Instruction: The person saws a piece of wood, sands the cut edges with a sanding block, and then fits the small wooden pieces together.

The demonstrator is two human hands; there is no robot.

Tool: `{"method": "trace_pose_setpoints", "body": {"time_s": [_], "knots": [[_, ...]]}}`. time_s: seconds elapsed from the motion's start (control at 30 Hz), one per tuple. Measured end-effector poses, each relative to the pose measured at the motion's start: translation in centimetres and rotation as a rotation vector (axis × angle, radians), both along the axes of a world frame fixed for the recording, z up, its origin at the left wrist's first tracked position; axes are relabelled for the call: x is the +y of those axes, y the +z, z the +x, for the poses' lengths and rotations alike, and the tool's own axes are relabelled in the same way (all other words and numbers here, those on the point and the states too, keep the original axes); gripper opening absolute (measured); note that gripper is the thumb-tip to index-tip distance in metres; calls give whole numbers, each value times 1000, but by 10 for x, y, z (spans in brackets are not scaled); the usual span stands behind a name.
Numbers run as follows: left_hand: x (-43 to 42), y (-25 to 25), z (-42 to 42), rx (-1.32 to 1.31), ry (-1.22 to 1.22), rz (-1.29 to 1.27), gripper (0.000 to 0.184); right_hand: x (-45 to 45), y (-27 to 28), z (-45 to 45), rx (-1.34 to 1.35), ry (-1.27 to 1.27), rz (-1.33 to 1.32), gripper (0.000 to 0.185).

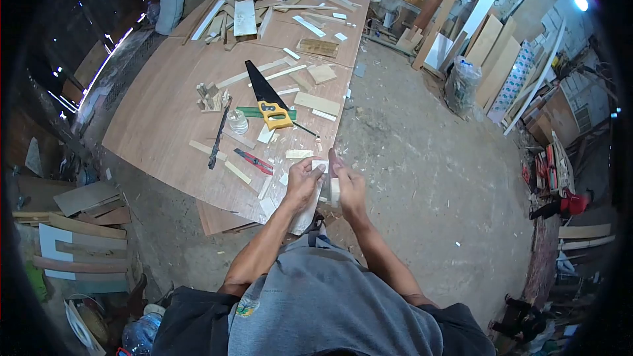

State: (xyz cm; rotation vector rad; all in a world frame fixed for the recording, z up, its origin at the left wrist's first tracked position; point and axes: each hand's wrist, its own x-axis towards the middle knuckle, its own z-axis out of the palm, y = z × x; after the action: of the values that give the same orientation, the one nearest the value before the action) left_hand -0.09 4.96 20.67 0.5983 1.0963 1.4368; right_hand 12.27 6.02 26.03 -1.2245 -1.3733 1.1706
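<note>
At the near right edge of the wooden table (151, 115), my left hand (302, 183) is closed on a small white piece (319, 165). Just right of it, my right hand (349, 188) wraps round a reddish-brown strip (332, 158) with a pale block beneath, partly hidden by my fingers. The two hands are close together. On the table beyond them lies a handsaw with a yellow handle (275, 115). A red and black cutter (254, 161) and a dark rod (219, 135) rest to the left, near a clear jar (237, 121).
Wood scraps (244, 18) are piled at the table's far end. Boards (491, 59) lean against the right wall beside a plastic-wrapped bundle (465, 86). More planks (82, 250) lie at lower left. Part of a person in red (575, 204) shows at far right.
</note>
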Motion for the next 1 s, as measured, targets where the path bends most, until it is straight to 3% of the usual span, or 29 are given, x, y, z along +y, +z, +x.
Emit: {"method": "trace_pose_setpoints", "body": {"time_s": [0.07,0.13,0.17,0.33,0.4,0.43,0.6,0.67,0.7,0.8,0.87,0.93,1.0], "knots": [[-7,3,1,-16,-12,-14,21,12,0,0,-83,10,-13,48],[-7,7,3,-24,-29,-6,21,43,-20,6,-286,94,-191,49],[-7,5,6,-46,-38,-39,21,51,-42,8,-142,58,-196,48],[-2,7,-1,-53,-1,-63,16,11,-19,14,-44,119,116,44],[-8,10,0,-55,-8,-68,16,-1,-2,3,-15,66,-102,43],[-5,12,1,-52,-17,-49,15,18,-12,6,-164,69,-222,43],[0,8,5,-123,-5,-52,16,23,-30,18,-78,66,-146,44],[-1,8,2,-13,-60,-112,21,5,-31,10,-61,-14,99,42],[-7,3,2,-14,-68,-126,21,4,0,9,-21,89,-102,42],[-10,-2,0,-118,-124,-46,22,55,-61,17,-90,77,-222,41],[-11,0,2,-75,-152,30,24,54,-65,23,-81,20,-218,46],[-6,0,-3,-72,-121,32,25,43,-62,33,260,-60,-209,45],[-11,-4,-11,-45,-78,4,29,27,-47,37,311,0,-214,46]]}}
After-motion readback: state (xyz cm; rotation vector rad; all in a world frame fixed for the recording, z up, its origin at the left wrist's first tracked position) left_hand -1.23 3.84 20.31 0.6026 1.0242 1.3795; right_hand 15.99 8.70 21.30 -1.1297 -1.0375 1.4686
